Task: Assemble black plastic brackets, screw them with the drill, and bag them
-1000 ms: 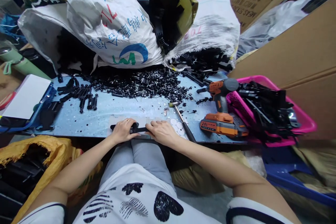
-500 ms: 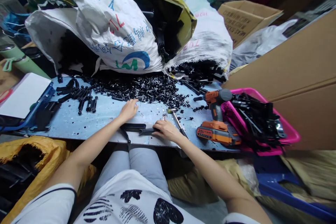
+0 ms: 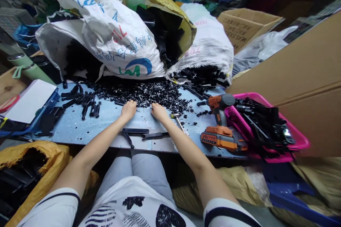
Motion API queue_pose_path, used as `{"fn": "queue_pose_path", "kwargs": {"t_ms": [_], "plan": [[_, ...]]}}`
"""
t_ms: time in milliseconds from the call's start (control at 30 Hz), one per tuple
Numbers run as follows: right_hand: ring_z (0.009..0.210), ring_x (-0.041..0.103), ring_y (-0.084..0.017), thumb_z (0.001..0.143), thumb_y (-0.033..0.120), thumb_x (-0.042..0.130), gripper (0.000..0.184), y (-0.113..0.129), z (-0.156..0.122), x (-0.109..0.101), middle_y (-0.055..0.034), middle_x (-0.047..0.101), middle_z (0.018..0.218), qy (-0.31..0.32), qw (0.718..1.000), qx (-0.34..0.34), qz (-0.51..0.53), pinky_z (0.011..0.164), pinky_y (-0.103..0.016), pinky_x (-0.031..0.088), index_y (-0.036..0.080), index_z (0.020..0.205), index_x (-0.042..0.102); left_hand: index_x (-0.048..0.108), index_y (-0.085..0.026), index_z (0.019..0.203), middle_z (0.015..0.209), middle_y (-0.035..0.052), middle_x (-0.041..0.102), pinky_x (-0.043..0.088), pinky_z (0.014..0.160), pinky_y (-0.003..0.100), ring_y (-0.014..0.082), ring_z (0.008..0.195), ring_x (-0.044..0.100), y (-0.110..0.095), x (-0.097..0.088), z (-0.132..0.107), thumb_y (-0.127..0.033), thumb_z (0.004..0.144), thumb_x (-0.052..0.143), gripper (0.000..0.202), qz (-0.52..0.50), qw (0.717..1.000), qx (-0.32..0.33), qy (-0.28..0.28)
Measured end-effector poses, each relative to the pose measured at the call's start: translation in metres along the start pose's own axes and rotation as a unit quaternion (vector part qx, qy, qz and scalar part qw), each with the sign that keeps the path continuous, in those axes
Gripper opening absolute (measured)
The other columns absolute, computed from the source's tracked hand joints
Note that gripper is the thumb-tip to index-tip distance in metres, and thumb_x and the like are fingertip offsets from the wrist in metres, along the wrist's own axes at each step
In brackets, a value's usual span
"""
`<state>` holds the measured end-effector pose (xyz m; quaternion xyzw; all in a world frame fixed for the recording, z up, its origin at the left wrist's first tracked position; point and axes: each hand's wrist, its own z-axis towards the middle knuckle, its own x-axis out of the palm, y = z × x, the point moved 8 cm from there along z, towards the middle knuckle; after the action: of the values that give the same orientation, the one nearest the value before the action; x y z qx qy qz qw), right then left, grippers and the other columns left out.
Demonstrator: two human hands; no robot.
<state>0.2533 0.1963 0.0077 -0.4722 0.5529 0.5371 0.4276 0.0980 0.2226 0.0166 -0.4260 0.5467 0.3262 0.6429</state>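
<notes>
Assembly workshop, by the look: desk (image 3: 71, 133) with cordless drill (image 3: 221, 136), hammer (image 3: 180, 124), loose heap of small black parts (image 3: 157, 92); open woven sacks (image 3: 128, 39) and pink basket (image 3: 239, 121) holding more black pieces.

Blue desk (image 3: 78, 135), speckled and crowded: heap of small black parts (image 3: 160, 94) with metal pins spread before slumped white sack (image 3: 128, 42); short black rods (image 3: 85, 105) farther left, near blue tray (image 3: 50, 103); black bars (image 3: 135, 131) lying by front edge; hammer (image 3: 180, 124), handle partly hidden; orange-and-grey cordless drill (image 3: 220, 116) standing on its battery (image 3: 220, 136) at right.
</notes>
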Motion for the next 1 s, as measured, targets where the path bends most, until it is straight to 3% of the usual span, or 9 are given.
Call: {"fn": "queue_pose_path", "kwargs": {"t_ms": [100,167,267,333,467,600,700,800,1000], "plan": [[0.09,0.061,-0.021,0.082,0.017,0.05,0.024,-0.008,-0.028,0.001,-0.0104,0.065,0.099,-0.006,0.999,0.0,0.041,0.08,-0.031,0.046,0.014,0.104,0.058,0.058,-0.016,0.1,0.103,0.0122,0.059,0.043,0.08,0.031,0.0233,0.097,0.057,0.024,-0.005,-0.023,-0.027,0.093,0.037,0.025,-0.002,1.0,-0.022,-0.011],[0.085,0.062,-0.017,0.082,0.02,0.052,0.021,-0.008,-0.052,0.0,-0.0063,0.067,0.095,-0.021,0.986,-0.017,0.162,0.078,-0.029,0.048,0.016,0.101,0.06,0.057,-0.017,0.106,0.104,0.0114,0.059,0.044,0.077,0.031,0.0233,0.093,0.059,0.037,-0.005,-0.036,-0.031,0.091,0.041,0.027,-0.011,0.999,-0.036,-0.013],[0.079,0.064,-0.016,0.081,0.028,0.055,0.018,0.0,-0.084,-0.001,-0.0048,0.069,0.09,-0.033,0.918,-0.045,0.393,0.074,-0.028,0.051,0.017,0.093,0.063,0.051,-0.018,0.121,0.11,0.0107,0.058,0.045,0.079,0.03,0.0223,0.094,0.059,0.04,-0.001,-0.043,-0.03,0.087,0.049,0.036,-0.043,0.999,-0.02,0.002],[0.08,0.065,-0.016,0.081,0.032,0.057,0.019,0.009,-0.099,0.0,-0.0051,0.069,0.088,-0.028,0.89,-0.053,0.452,0.073,-0.029,0.052,0.018,0.092,0.064,0.05,-0.019,0.123,0.113,0.0104,0.058,0.045,0.08,0.03,0.0213,0.095,0.059,0.03,0.002,-0.042,-0.026,0.086,0.049,0.038,-0.059,0.998,0.008,0.019],[0.08,0.066,-0.016,0.083,0.026,0.054,0.019,0.026,-0.115,-0.006,-0.0045,0.07,0.087,-0.039,0.914,-0.073,0.397,0.074,-0.029,0.052,0.018,0.097,0.064,0.055,-0.017,0.115,0.106,0.0089,0.062,0.045,0.081,0.03,0.0222,0.095,0.059,-0.006,0.007,-0.034,-0.032,0.083,0.054,0.036,-0.06,0.995,0.058,0.058],[0.088,0.066,-0.018,0.086,0.018,0.049,0.022,0.043,-0.125,-0.012,-0.006,0.069,0.097,-0.054,0.946,-0.145,0.284,0.08,-0.032,0.052,0.019,0.103,0.062,0.063,-0.017,0.099,0.099,0.0088,0.063,0.044,0.083,0.028,0.0226,0.096,0.059,-0.035,0.016,-0.03,-0.031,0.08,0.059,0.024,-0.046,0.991,0.089,0.086],[0.098,0.065,-0.019,0.089,0.017,0.045,0.026,0.051,-0.129,-0.005,-0.0061,0.068,0.107,-0.052,0.948,-0.182,0.257,0.085,-0.032,0.051,0.021,0.108,0.062,0.059,-0.014,0.11,0.107,0.0124,0.06,0.045,0.082,0.03,0.0235,0.096,0.06,-0.044,0.02,-0.028,-0.026,0.082,0.057,0.03,-0.037,0.992,0.088,0.082],[0.103,0.064,-0.018,0.091,0.021,0.046,0.026,0.046,-0.13,0.004,-0.0059,0.067,0.112,-0.087,0.939,-0.173,0.283,0.09,-0.032,0.051,0.022,0.109,0.064,0.047,-0.018,0.127,0.119,0.0126,0.053,0.045,0.084,0.03,0.0224,0.099,0.059,-0.055,0.023,-0.021,-0.023,0.083,0.054,0.045,-0.045,0.99,0.112,0.075],[0.108,0.06,-0.02,0.089,0.029,0.054,0.03,0.036,-0.141,0.02,-0.0084,0.062,0.12,-0.148,0.931,-0.164,0.291,0.095,-0.038,0.047,0.023,0.117,0.062,0.064,-0.014,0.093,0.103,0.0114,0.062,0.045,0.082,0.028,0.0214,0.094,0.061,-0.08,0.03,0.003,-0.016,0.078,0.057,0.017,-0.08,0.984,0.134,0.084]]}}
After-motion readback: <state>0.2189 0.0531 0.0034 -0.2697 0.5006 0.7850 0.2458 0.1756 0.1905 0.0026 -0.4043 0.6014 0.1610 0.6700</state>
